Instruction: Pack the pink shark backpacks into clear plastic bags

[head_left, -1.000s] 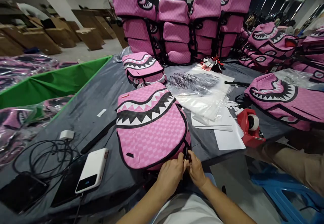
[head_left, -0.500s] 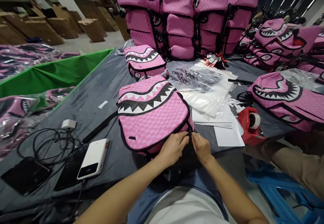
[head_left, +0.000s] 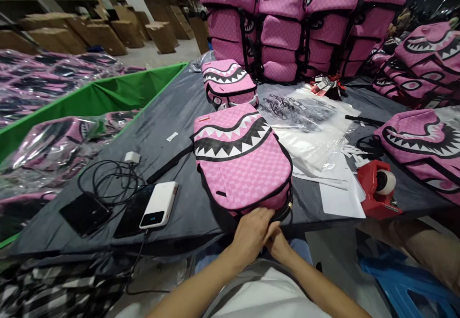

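A pink checkered backpack [head_left: 240,160] with a black-and-white shark-mouth print lies flat on the dark table, its lower end at the near edge. My left hand [head_left: 253,232] rests on that lower edge, fingers curled over the black zipper seam. Under and behind it, my right hand [head_left: 278,245] is mostly covered; its fingers are tucked against the backpack's underside and I cannot see what they pinch. A small gold zipper pull [head_left: 289,205] shows at the bag's right corner.
A white power bank [head_left: 159,205], black devices and tangled cables [head_left: 108,181] lie left. Clear plastic bags [head_left: 305,121], white papers and a red tape dispenser [head_left: 377,191] lie right. More pink backpacks [head_left: 283,30] are stacked behind; a green bin [head_left: 86,102] holds bagged ones. A blue stool [head_left: 406,279] stands lower right.
Both hands have slid from the bag's right-hand zipper corner down to its near bottom edge, the left now lying over the right. The view has shifted rightwards and the bag sits slightly turned.
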Demonstrator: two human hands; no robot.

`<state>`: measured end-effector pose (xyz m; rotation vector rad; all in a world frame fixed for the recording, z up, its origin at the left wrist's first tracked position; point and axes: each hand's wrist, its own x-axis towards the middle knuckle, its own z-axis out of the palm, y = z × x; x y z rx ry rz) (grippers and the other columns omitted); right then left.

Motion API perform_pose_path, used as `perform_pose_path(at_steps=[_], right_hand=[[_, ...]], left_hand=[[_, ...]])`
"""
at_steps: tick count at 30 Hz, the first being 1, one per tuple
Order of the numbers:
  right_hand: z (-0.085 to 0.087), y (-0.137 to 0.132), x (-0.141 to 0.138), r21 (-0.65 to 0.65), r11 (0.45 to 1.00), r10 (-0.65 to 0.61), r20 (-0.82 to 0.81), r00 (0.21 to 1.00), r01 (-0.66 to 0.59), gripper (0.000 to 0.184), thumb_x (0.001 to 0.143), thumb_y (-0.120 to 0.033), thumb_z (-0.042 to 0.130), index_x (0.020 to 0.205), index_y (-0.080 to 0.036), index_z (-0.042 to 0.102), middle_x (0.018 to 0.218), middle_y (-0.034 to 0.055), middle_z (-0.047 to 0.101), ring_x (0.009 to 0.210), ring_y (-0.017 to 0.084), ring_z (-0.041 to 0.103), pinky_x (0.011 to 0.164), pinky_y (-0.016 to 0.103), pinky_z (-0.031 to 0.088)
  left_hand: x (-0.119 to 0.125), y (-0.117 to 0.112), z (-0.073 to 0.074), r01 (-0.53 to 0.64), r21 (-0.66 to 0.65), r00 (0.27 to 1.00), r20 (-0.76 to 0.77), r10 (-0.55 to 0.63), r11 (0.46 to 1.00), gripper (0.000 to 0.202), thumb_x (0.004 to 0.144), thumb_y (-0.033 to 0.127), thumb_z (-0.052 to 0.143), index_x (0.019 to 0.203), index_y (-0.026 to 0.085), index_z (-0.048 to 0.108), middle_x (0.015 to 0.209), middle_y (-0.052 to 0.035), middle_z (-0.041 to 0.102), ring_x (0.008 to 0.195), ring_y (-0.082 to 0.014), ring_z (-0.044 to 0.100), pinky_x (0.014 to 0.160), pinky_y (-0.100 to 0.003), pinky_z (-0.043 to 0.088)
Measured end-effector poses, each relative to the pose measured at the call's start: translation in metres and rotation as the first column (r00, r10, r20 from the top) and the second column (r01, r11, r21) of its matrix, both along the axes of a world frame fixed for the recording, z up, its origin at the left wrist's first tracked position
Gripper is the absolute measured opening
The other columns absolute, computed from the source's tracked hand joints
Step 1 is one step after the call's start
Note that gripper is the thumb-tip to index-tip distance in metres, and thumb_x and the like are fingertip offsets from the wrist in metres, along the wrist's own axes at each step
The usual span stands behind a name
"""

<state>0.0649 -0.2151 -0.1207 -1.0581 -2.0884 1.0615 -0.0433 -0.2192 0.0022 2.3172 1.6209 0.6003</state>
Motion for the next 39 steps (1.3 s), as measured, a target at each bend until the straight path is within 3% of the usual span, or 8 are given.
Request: perform_pose_path(at_steps=[6,11,15,20,26,31,36,39], right_hand=[[0.004,0.013,-0.009,-0.23,0.972,-0.001,-0.173,0.985,-0.039,0.021,0.093,-0.04,0.065,0.08,-0.024,0.069,0.078,0.0042,0.067,0.079,0.019,0.063,0.07,0.031,0.056],[0.036,0.019,0.012,-0.378,0.916,0.034,-0.27,0.962,-0.139,0.029,0.083,-0.05,0.068,0.076,-0.022,0.067,0.062,-0.0016,0.057,0.056,0.014,0.054,0.051,0.026,0.047],[0.068,0.006,0.041,-0.704,0.709,-0.381,-0.328,0.864,0.046,0.057,0.08,-0.07,0.064,0.096,-0.015,0.068,0.058,-0.0034,0.055,0.042,0.007,0.037,0.037,0.019,0.025],[0.086,0.023,0.036,-0.741,0.558,-0.719,-0.208,0.663,0.373,0.068,0.063,-0.085,0.069,0.069,-0.019,0.055,0.052,-0.0045,0.048,0.043,0.007,0.035,0.038,0.02,0.019],[0.088,0.066,0.042,-0.644,0.603,-0.712,-0.168,0.682,0.47,0.074,0.053,-0.09,0.068,0.05,-0.025,0.033,0.04,-0.0091,0.03,0.038,0.005,0.023,0.039,0.023,0.014],[0.094,0.054,0.046,-0.683,0.687,-0.462,-0.15,0.874,0.246,0.074,0.07,-0.094,0.048,0.059,-0.021,0.052,0.039,-0.0062,0.039,0.035,0.007,0.031,0.04,0.022,0.019],[0.094,0.048,0.094,-0.228,0.945,-0.231,0.039,0.972,0.234,0.063,0.09,-0.077,0.047,0.081,-0.019,0.068,0.075,0.0052,0.067,0.063,0.016,0.061,0.06,0.027,0.044],[0.089,0.067,0.159,0.248,0.827,-0.545,0.14,0.826,0.504,0.051,0.088,-0.07,0.058,0.088,-0.02,0.07,0.085,0.0076,0.069,0.079,0.021,0.062,0.075,0.033,0.048]], left_hand=[[-0.012,-0.029,-0.017,-0.195,0.21,0.925,0.364,0.108,0.958,0.018,0.104,0.029,0.05,0.104,0.021,0.065,0.092,-0.0038,0.067,0.086,-0.0185,0.062,0.075,-0.03,0.049],[-0.022,-0.026,-0.014,-0.101,0.27,0.931,0.364,-0.004,0.958,0.017,0.104,0.026,0.049,0.111,0.02,0.064,0.09,-0.0029,0.065,0.083,-0.016,0.061,0.073,-0.026,0.051],[-0.022,-0.021,-0.028,0.005,0.388,0.994,0.097,-0.047,0.922,0.021,0.106,0.024,0.044,0.1,0.018,0.062,0.08,-0.0017,0.06,0.072,-0.0159,0.055,0.062,-0.027,0.045],[0.0,-0.019,-0.035,0.12,0.354,0.993,-0.025,-0.119,0.928,0.029,0.105,0.016,0.038,0.087,0.018,0.061,0.075,-0.002,0.057,0.071,-0.0172,0.054,0.061,-0.031,0.043],[0.002,-0.021,-0.03,0.148,0.333,0.987,0.015,-0.162,0.931,0.032,0.106,0.018,0.037,0.082,0.019,0.059,0.071,-0.0018,0.057,0.068,-0.0172,0.053,0.058,-0.031,0.04],[-0.037,-0.011,-0.023,0.118,0.346,0.992,-0.075,-0.098,0.931,0.042,0.109,0.031,0.032,0.077,0.02,0.057,0.067,-0.0001,0.06,0.061,-0.015,0.057,0.056,-0.029,0.037],[-0.088,-0.012,-0.025,0.043,0.465,0.98,-0.192,0.054,0.884,0.045,0.108,0.043,0.038,0.076,0.021,0.061,0.054,0.0024,0.057,0.048,-0.0154,0.056,0.052,-0.029,0.034],[-0.097,-0.015,-0.03,0.105,0.45,0.99,-0.13,-0.052,0.887,0.042,0.108,0.043,0.039,0.083,0.021,0.065,0.059,0.0035,0.064,0.049,-0.0128,0.06,0.053,-0.026,0.038]])
